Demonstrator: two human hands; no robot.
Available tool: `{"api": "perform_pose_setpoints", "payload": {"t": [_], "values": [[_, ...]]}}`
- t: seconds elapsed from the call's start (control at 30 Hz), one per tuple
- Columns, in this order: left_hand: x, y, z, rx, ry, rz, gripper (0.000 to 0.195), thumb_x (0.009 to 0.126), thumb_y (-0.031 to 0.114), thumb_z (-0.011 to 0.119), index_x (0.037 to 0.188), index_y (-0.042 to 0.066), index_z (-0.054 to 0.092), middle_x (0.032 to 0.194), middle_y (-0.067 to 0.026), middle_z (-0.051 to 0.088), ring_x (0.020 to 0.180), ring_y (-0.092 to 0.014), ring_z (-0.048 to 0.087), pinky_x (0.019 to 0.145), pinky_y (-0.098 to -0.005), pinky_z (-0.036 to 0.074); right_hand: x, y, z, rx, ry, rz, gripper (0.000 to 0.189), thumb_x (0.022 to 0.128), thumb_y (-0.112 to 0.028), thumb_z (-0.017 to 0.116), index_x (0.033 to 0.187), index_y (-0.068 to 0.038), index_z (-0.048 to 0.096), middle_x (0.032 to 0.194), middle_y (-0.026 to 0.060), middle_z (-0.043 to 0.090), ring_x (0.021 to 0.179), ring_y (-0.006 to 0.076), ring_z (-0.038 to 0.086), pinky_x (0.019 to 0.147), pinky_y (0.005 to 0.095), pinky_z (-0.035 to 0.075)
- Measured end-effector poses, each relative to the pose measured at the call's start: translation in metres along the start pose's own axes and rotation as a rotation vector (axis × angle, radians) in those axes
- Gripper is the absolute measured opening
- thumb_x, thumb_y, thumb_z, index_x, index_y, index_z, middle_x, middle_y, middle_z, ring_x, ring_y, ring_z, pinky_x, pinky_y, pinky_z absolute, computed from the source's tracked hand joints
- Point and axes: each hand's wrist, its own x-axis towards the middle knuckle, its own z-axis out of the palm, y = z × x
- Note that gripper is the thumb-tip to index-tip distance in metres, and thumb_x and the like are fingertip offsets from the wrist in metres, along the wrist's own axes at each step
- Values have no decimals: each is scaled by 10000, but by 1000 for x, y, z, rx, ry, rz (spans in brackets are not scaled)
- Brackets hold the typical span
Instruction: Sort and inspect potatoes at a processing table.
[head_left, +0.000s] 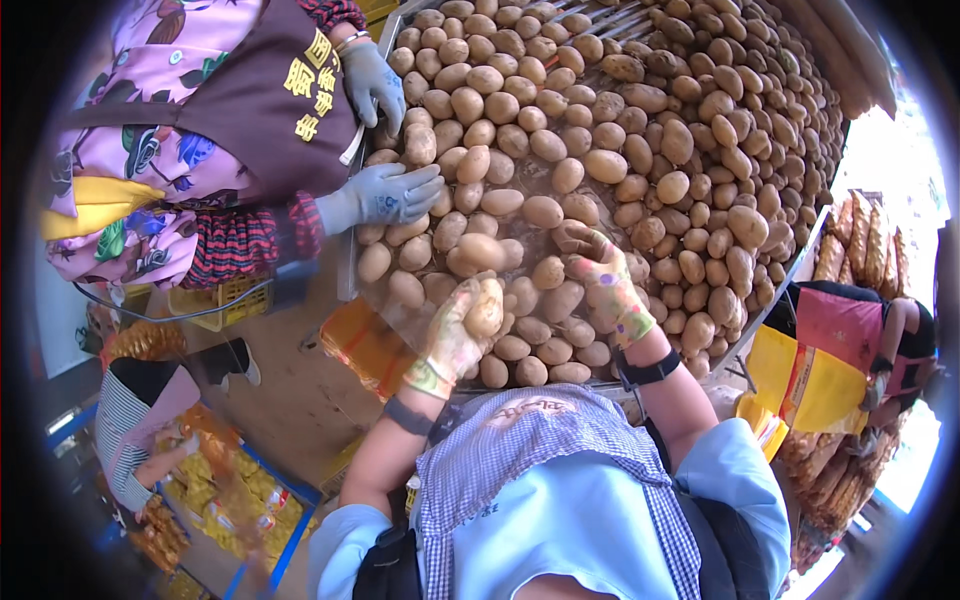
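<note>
My left hand (456, 334), in a patterned glove, grips a pale potato (485, 309) over the near edge of the sorting table. My right hand (606, 286), in a matching floral glove, reaches palm down over the potatoes with its fingers apart. I see nothing held in it; its fingertips are close to a potato (580, 209), and whether they touch is unclear. Between and ahead of my hands, many loose potatoes (542, 212) cover the table. One potato (480, 252) just beyond my left hand looks blurred.
At the left, a co-worker's grey-gloved hands (382, 196) rest by the potatoes. The table's metal rim (346, 259) runs along that side. An orange mesh sack (364, 345) hangs below the corner. Other people work among filled sacks (870, 236) on both sides. A yellow crate (225, 300) stands lower left.
</note>
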Motion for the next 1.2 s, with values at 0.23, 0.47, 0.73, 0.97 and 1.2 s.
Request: {"api": "perform_pose_setpoints", "payload": {"t": [0.23, 0.47, 0.73, 0.97, 1.2], "values": [[-2, 0, -11, 218, 141, -33, 413, 1009, 316, 466, 1319, 48, 516, 1245, -119, 579, 1074, -255, 631, 855, -368, 586, 7, 4, 73, -979, -87, -460, 611, 742, -84, 684, 1329, -89, 511, 1182, 189, 552, 1105, 387, 555, 944, 473, 463], [-40, 2, -81, 7, 204, 39, 344, 976, 361, 564, 1228, 127, 581, 1138, -79, 642, 990, -261, 653, 816, -437, 576, 55, 59, 155, -1251, -532, -868, 550, 770, -93, 668, 1307, -120, 552, 1315, 178, 505, 1154, 353, 552, 922, 448, 480], [-56, 12, -78, -73, 193, 140, 361, 991, 377, 529, 1249, 127, 561, 1142, -66, 639, 1029, -249, 641, 861, -423, 561, 30, 17, 123, 131, -524, 306, 515, 890, -167, 627, 1369, -77, 461, 1345, 159, 517, 1216, 323, 542, 1009, 446, 453], [-56, 8, -10, -141, -237, -107, 448, 1006, 344, 478, 1353, 60, 477, 1322, -162, 528, 1211, -299, 552, 977, -452, 538, -50, -14, 53, 1013, -514, 510, 609, 942, -447, 528, 1398, -55, 432, 1318, 201, 540, 1145, 337, 571, 942, 465, 489], [-56, -18, 55, 464, -340, 103, 637, 950, 152, 515, 1530, 115, 253, 1369, -159, 466, 1230, -292, 537, 919, -420, 558, -105, -10, 7, 1431, -463, 506, 658, 959, -609, 462, 1259, -27, 523, 1054, 191, 637, 764, 245, 650, 561, 236, 537]]}}
